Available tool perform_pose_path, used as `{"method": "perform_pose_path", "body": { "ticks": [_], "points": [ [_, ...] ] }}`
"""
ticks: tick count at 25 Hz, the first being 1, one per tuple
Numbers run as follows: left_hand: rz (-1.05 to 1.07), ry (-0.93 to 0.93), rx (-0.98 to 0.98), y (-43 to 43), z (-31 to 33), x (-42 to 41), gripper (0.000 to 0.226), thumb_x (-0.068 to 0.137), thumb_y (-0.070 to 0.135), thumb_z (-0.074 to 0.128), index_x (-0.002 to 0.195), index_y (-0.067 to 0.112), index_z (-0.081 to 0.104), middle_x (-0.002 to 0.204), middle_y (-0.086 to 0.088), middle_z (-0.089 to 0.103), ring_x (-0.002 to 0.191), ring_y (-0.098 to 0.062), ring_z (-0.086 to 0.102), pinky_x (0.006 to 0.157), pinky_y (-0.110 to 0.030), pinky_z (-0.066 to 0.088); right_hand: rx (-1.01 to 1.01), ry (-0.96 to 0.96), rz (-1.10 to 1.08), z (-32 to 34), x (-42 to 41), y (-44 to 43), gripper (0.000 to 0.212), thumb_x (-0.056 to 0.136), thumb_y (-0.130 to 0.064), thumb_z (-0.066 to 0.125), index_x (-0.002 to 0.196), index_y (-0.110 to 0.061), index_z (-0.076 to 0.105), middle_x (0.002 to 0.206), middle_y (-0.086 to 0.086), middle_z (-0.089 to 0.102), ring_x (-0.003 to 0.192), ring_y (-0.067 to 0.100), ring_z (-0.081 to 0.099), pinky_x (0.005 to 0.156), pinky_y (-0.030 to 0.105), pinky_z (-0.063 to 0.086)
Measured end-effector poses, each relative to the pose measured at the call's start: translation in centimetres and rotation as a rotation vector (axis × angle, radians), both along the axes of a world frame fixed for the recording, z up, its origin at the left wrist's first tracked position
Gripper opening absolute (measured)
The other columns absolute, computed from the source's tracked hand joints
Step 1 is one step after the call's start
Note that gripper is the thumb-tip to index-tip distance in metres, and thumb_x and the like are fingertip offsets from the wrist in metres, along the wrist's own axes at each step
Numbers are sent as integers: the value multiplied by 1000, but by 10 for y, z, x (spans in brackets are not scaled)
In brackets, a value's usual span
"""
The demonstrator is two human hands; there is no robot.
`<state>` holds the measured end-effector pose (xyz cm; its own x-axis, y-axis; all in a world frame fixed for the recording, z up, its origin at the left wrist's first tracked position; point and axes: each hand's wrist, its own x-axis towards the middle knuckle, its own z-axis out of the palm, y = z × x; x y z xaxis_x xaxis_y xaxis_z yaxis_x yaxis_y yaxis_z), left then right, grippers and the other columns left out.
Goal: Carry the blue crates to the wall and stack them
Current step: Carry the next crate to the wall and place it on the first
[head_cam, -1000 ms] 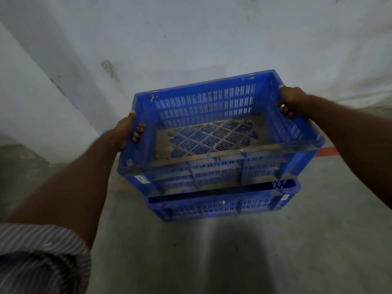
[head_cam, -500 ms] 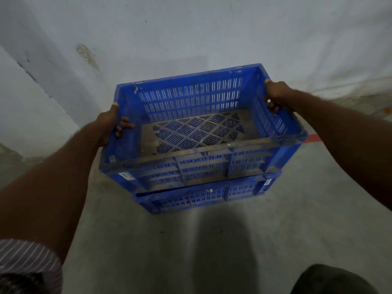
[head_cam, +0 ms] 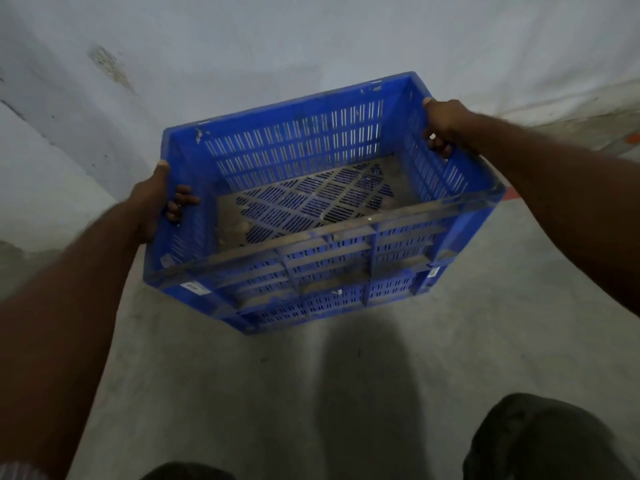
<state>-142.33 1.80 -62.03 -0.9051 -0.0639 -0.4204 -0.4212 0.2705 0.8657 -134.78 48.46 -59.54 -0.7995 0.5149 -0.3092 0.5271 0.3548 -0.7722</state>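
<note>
I hold a blue slatted crate (head_cam: 298,147) by its two short sides. My left hand (head_cam: 152,202) grips the left rim, fingers hooked through the handle slot. My right hand (head_cam: 446,128) grips the right rim the same way. The crate's dusty floor is empty. Directly beneath it a second blue crate (head_cam: 311,306) sits on the concrete by the wall; only a strip of its near side shows. The held crate hangs just over it, and I cannot tell whether they touch.
A white wall (head_cam: 311,46) rises right behind the crates, with a corner at the left. The grey concrete floor (head_cam: 207,393) stretches toward me. A red floor line (head_cam: 510,194) shows at the right. My dark knees (head_cam: 540,441) are at the bottom edge.
The held crate has come down over the lower crate, hiding more of it. My view has tilted down and my knees have come into sight.
</note>
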Motion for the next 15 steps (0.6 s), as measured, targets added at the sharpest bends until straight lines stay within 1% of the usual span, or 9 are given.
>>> {"method": "perform_pose_path", "body": {
  "ticks": [3, 5, 6, 8, 9, 12, 15],
  "points": [
    [-14, -15, -35, 1, 2, -4, 63, 103, 64, 28, 90, 11, 58, 60, 0, 72, 30, -4, 33, 34, -12, 32, 25, 24, -1, -4, 2, 1, 55, 107, -48, 26, 108, 0, 52, 65, 11, 50, 45, 17, 44, 31, 17, 35],
    [-7, -12, -42, -2, 3, -7, 62, 102, 65, 29, 90, 12, 58, 67, -2, 71, 31, -4, 33, 34, -12, 32, 19, 17, -7, -7, 4, 1, 57, 107, -49, 27, 108, 1, 54, 66, 12, 51, 48, 19, 45, 32, 19, 36],
    [-9, -12, -28, -2, 4, -7, 62, 102, 66, 29, 90, 12, 59, 69, -2, 71, 32, -3, 33, 34, -12, 32, 22, 18, -11, -7, 6, 0, 58, 107, -49, 28, 108, 1, 55, 66, 12, 52, 48, 20, 46, 35, 22, 39],
    [-18, -22, -6, -3, 7, -5, 62, 101, 67, 31, 90, 12, 59, 64, 1, 71, 32, -3, 34, 34, -12, 32, 56, 15, -31, -7, 8, -2, 59, 106, -50, 28, 105, 2, 57, 66, 12, 55, 50, 21, 49, 43, 29, 41],
    [-27, -20, -14, -2, 8, -3, 62, 102, 66, 31, 89, 12, 59, 63, 2, 70, 32, -2, 34, 34, -12, 32, 66, 15, -41, -9, 7, -1, 59, 106, -50, 28, 104, 2, 57, 67, 12, 55, 50, 22, 50, 45, 31, 42],
    [-13, 32, -57, 2, 11, 4, 62, 103, 65, 29, 87, 13, 59, 76, -4, 63, 32, -3, 34, 34, -13, 32, 47, 5, -48, -9, 5, 0, 60, 106, -50, 27, 105, 2, 56, 67, 13, 55, 50, 22, 49, 46, 32, 41],
    [-2, 44, -82, 5, 11, 5, 62, 102, 66, 28, 88, 14, 60, 77, -4, 62, 34, -4, 35, 35, -13, 33, 55, 27, -42, -9, 4, 3, 60, 106, -50, 26, 92, 0, 56, 67, 13, 53, 50, 21, 47, 46, 31, 39]
  ]
}}
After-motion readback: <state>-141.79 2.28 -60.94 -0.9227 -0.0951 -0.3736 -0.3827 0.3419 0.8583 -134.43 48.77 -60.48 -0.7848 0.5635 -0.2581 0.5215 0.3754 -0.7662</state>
